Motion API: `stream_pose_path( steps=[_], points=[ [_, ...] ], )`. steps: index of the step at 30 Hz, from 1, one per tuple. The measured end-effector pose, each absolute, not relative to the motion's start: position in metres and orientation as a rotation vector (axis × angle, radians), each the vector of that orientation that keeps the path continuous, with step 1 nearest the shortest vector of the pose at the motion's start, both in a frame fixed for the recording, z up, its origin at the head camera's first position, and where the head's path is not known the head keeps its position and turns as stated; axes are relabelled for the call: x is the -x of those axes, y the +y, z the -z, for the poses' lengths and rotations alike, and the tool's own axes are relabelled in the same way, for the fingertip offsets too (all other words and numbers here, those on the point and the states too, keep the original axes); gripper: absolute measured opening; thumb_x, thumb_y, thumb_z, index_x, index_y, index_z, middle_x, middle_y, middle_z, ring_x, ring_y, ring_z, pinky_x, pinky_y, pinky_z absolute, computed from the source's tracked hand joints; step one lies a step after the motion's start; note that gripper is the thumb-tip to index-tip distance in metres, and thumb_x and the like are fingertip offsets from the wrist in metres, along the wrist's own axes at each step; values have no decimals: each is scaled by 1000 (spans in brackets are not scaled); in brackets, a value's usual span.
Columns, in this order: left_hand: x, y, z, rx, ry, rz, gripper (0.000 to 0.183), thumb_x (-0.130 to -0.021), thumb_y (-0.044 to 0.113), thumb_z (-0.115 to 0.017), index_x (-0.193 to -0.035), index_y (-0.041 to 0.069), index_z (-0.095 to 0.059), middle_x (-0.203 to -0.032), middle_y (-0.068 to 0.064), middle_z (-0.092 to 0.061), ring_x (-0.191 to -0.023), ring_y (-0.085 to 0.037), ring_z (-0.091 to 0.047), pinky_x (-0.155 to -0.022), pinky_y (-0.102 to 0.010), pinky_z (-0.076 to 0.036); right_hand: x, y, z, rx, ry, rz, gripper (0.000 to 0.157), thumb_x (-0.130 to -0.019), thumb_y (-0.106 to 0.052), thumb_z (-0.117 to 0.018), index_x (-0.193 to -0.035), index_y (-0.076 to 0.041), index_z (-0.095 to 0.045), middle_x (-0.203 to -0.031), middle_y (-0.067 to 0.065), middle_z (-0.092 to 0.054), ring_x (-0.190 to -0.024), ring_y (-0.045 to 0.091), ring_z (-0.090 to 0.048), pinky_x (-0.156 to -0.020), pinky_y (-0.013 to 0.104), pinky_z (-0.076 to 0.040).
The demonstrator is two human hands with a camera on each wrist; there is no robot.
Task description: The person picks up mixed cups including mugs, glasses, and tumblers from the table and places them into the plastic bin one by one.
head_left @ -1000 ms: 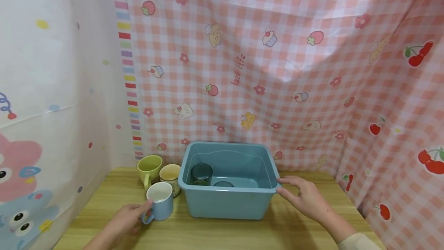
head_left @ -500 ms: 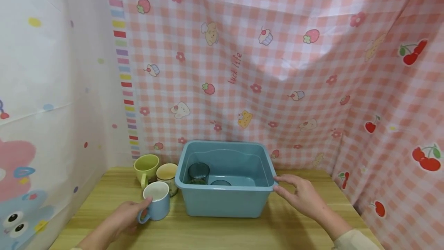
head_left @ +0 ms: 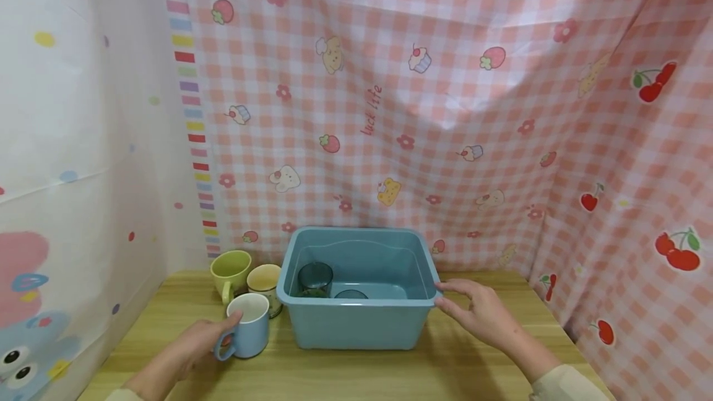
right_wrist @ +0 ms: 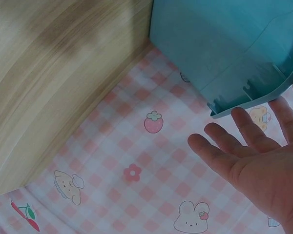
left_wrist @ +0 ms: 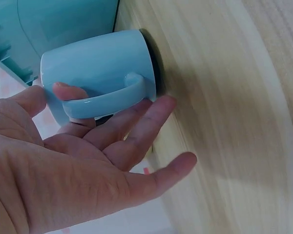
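My left hand (left_wrist: 83,161) holds a light blue mug (head_left: 252,332) by its handle, one finger through the loop and the thumb at the rim; the other fingers extend below the handle. Right behind the mug are a yellow-green cup (head_left: 229,268) and a cream, patterned cup (head_left: 262,277). To their right stands a blue-grey plastic bin (head_left: 356,327). A dark clear glass (head_left: 315,277) is inside at the left, and the top of another dark glass piece (head_left: 351,294) shows above the front rim. My right hand (head_left: 484,314) touches the bin's right rim with extended fingers.
The wooden tabletop (head_left: 356,376) ends at hanging cloths. A pink checked cloth (head_left: 334,110) hangs close behind the bin, a white printed cloth (head_left: 139,159) on the left, and a cherry-print cloth (head_left: 640,215) on the right.
The view has turned slightly right. My left hand and the mug have moved a little nearer to me, and the thumb is further over the mug's rim. The right hand stays at the bin.
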State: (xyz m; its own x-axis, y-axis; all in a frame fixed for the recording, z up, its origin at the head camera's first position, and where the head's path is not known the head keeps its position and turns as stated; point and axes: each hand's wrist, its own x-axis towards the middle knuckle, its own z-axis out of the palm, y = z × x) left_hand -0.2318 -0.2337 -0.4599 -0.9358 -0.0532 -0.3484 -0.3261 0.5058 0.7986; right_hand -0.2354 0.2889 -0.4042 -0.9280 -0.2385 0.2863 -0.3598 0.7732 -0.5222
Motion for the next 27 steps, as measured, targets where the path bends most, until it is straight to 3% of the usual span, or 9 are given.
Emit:
stream_pose_path(
  steps=[6, 11, 16, 22, 27],
  points=[
    [232, -234, 459, 326, 2452, -1413, 60, -94, 68, -44, -65, 16, -52, -74, 0, -55, -73, -18, -56, -77, -36, -39, 236, 288, 404, -497, -2731, -847, 45, -90, -52, -65, -123, -22, -69, -127, 2, -69, -55, 1, -38, -63, 22, -45],
    [233, -235, 459, 337, 2448, -1415, 59, -94, 66, -45, -65, 15, -54, -72, 1, -55, -72, -17, -54, -76, -35, -39, 237, 287, 405, -509, -2718, -812, 44, -90, -52, -65, -122, -21, -70, -126, 1, -69, -76, 6, -54, -69, 24, -50],
    [234, -237, 457, 329, 2460, -1397, 54, -97, 59, -46, -66, 15, -55, -74, -1, -57, -78, -19, -55, -76, -37, -39, 236, 287, 404, -500, -2725, -819, 44, -90, -52, -65, -122, -21, -70, -126, 1, -69, -83, 8, -56, -74, 28, -53],
    [233, -237, 455, 338, 2478, -1359, 46, -95, 48, -47, -65, 15, -58, -72, -1, -61, -82, -21, -56, -78, -37, -37, 236, 287, 404, -479, -2749, -856, 45, -90, -53, -64, -123, -22, -69, -127, 2, -69, -72, 5, -52, -72, 28, -51],
    [232, -237, 456, 292, 2548, -1352, 39, -94, 36, -47, -68, 12, -63, -69, 0, -63, -78, -19, -56, -75, -31, -36, 235, 288, 404, -487, -2743, -862, 45, -91, -53, -64, -123, -22, -69, -127, 2, -69, -87, 9, -59, -76, 32, -55]
  ],
)
